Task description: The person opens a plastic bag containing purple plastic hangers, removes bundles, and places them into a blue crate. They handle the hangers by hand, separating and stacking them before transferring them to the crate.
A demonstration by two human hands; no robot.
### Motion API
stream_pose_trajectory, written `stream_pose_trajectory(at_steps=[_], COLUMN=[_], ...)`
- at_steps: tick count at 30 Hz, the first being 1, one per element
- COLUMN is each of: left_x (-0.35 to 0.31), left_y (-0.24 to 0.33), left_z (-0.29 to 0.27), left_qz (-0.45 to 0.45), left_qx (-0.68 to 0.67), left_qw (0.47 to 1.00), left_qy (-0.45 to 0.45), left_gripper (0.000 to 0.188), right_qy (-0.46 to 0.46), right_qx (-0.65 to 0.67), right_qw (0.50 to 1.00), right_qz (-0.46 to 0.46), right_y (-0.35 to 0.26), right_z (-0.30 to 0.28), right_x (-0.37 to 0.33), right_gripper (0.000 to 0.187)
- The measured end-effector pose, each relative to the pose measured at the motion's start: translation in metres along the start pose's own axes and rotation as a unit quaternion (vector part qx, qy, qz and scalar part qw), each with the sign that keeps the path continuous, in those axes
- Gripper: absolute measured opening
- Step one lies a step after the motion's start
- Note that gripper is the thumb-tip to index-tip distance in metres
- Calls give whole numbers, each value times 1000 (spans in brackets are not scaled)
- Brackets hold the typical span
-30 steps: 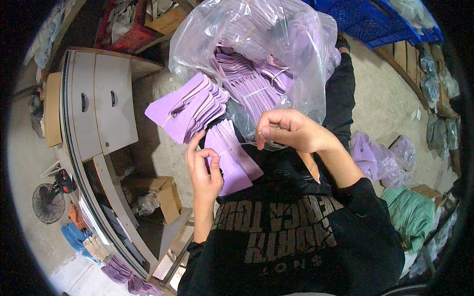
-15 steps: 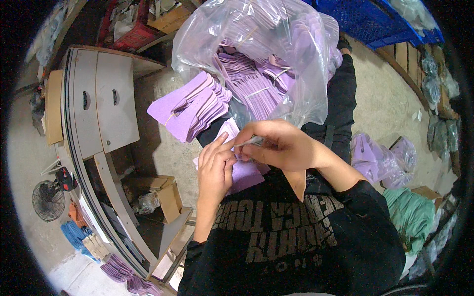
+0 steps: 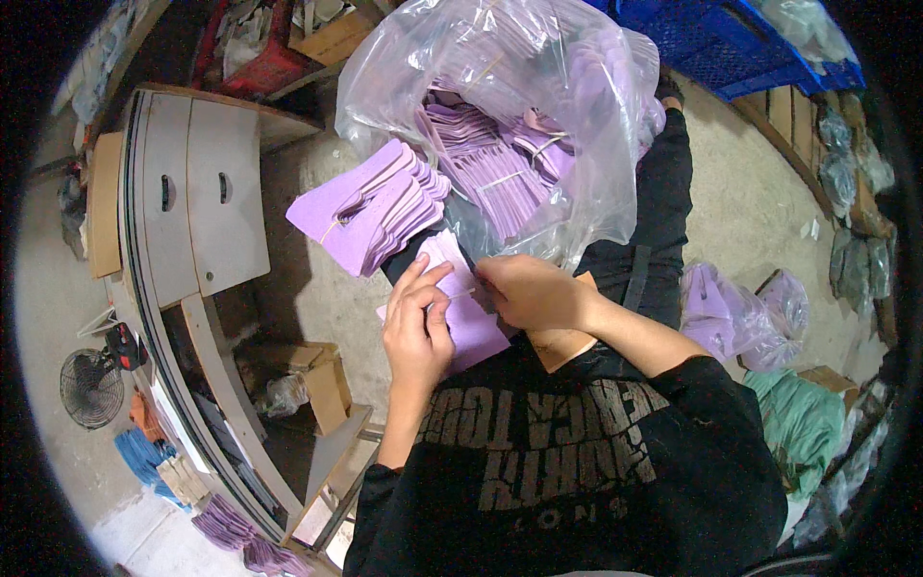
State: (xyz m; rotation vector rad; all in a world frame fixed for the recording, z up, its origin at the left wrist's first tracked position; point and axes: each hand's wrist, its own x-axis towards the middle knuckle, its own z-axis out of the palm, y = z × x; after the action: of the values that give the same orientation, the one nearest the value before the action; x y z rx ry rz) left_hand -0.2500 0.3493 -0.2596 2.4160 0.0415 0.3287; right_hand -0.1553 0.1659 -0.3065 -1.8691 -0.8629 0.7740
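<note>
In my lap lies a small stack of purple sheet pieces (image 3: 476, 332). My left hand (image 3: 418, 322) holds it by its left side, fingers laid over the top. A thin pale tie shows across the stack between my hands. My right hand (image 3: 538, 293) is closed at the stack's right edge; its fingertips and whatever they pinch are hidden. Under my right wrist is a tan flat piece (image 3: 562, 344). Just beyond my hands, a larger tied bundle of purple pieces (image 3: 370, 207) rests on my leg, beside a clear plastic bag (image 3: 596, 207) filled with similar tied bundles.
A grey cabinet (image 3: 226, 192) stands at left, with an open cardboard box (image 3: 332, 389) below it. More bagged purple bundles (image 3: 711, 308) and a green sack (image 3: 793, 418) lie on the floor at right. A blue crate (image 3: 716, 48) is at far right.
My right hand has turned over and lowered to the stack's right edge; the thin pale strip seen in its fingers is hidden. The tan piece has shifted up and shows more. My left hand stays.
</note>
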Motion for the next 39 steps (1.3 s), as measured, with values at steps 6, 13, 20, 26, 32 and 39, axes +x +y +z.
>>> stream_pose_trajectory(at_steps=[6, 13, 20, 26, 32, 39], left_x=[3, 2, 1, -2, 0, -5], left_y=[3, 1, -9, -14, -11, 6], left_z=[-4, -10, -10, -5, -11, -13], left_qz=[-16, 18, 14, 6, -8, -81], left_qx=[-15, -20, -18, -36, -41, -73], left_qw=[998, 998, 999, 999, 999, 994], left_qy=[62, 55, 45, 40, 20, -3], left_gripper=[8, 8, 8, 9, 7, 6], right_qy=[0, -11, -70, 58, 76, 26], right_qx=[-53, -60, -13, 147, 340, 499], right_qw=[998, 996, 997, 987, 937, 866], right_qz=[-20, -71, -7, -7, 20, 26], right_y=[-30, -34, -19, -4, -19, -38], right_z=[1, 7, 6, -31, -61, -45], right_x=[0, -1, 14, 13, 9, 4], right_gripper=[25, 30, 22, 25, 35, 25])
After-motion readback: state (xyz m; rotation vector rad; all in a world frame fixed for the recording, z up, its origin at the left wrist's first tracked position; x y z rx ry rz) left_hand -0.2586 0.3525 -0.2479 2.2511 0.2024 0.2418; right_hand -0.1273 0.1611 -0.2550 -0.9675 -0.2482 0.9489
